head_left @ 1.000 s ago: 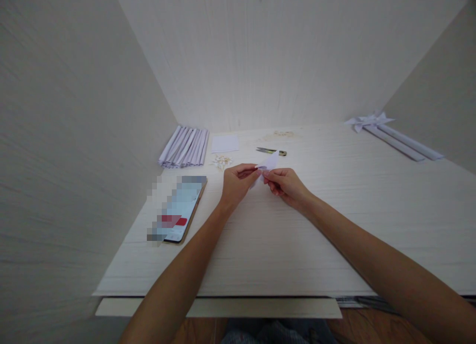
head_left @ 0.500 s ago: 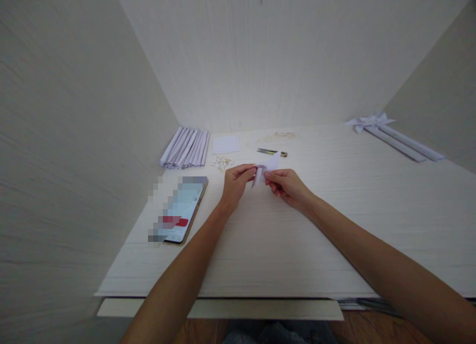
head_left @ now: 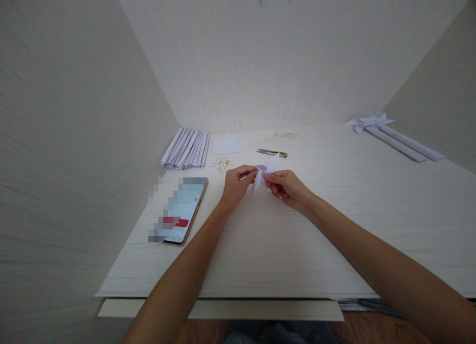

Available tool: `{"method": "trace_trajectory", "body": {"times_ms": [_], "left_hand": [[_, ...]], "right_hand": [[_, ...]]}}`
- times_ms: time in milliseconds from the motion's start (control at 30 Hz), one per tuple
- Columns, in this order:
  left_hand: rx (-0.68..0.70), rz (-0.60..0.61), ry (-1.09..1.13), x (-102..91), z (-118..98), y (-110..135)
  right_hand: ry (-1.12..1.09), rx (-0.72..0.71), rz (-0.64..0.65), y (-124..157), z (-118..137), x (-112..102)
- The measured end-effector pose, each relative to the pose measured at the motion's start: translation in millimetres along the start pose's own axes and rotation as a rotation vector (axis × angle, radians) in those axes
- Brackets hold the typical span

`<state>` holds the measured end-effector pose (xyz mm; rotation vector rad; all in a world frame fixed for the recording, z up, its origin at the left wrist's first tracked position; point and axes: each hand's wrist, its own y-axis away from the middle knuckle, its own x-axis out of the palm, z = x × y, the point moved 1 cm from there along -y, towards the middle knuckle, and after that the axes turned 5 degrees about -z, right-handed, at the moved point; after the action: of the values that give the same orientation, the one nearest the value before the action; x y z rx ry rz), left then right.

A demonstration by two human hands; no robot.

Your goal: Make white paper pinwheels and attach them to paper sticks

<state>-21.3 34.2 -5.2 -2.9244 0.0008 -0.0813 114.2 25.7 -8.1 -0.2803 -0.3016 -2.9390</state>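
Between my hands is a small white paper pinwheel shape (head_left: 272,163) with folded, curled flaps, held a little above the table. My left hand (head_left: 237,182) pinches its left side between thumb and fingers. My right hand (head_left: 285,184) grips the right side, thumb on top and the other fingers curled beneath. Just beyond the paper lies a pair of thread snips (head_left: 272,152). A small heap of pale bits (head_left: 223,163), too small to make out, sits beyond my left hand. Behind it is a square stack of white paper (head_left: 226,145).
A bundle of rolled white paper tubes (head_left: 186,148) lies at the back left. In front of it is a phone (head_left: 186,210) with its screen lit. At the far right, folded paper pinwheels (head_left: 370,121) rest by two paper tubes (head_left: 405,142). Walls enclose the white table (head_left: 260,255).
The paper's flaps have shifted slightly, and the lower flap now hangs more toward me. Both hands keep nearly the same place and grip.
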Motion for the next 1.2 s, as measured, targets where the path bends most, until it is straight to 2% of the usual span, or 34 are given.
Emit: {"method": "trace_trajectory", "body": {"times_ms": [300, 500, 667, 900, 1000, 1200], "left_hand": [[-0.052, 0.029, 0.048, 0.6, 0.3, 0.5], [-0.044, 0.017, 0.033, -0.8, 3.3, -0.8], [-0.019, 0.017, 0.001, -0.8, 4.3, -1.9], [-0.054, 0.065, 0.008, 2.5, 0.8, 1.3], [-0.056, 0.081, 0.002, 3.1, -0.4, 2.5], [-0.061, 0.105, -0.027, 2.5, 0.8, 2.8]], "right_hand": [[-0.043, 0.054, 0.003, 1.0, 1.7, -1.4], [-0.035, 0.020, -0.015, 0.7, 0.2, -0.2], [0.090, -0.172, -0.106, -0.4, -5.0, 1.3], [0.436, -0.537, -0.277, 5.0, -2.3, -0.8], [0.476, -0.571, -0.260, 5.6, -0.6, -2.8], [0.494, -0.537, -0.203, 2.1, -1.6, -5.6]]}}
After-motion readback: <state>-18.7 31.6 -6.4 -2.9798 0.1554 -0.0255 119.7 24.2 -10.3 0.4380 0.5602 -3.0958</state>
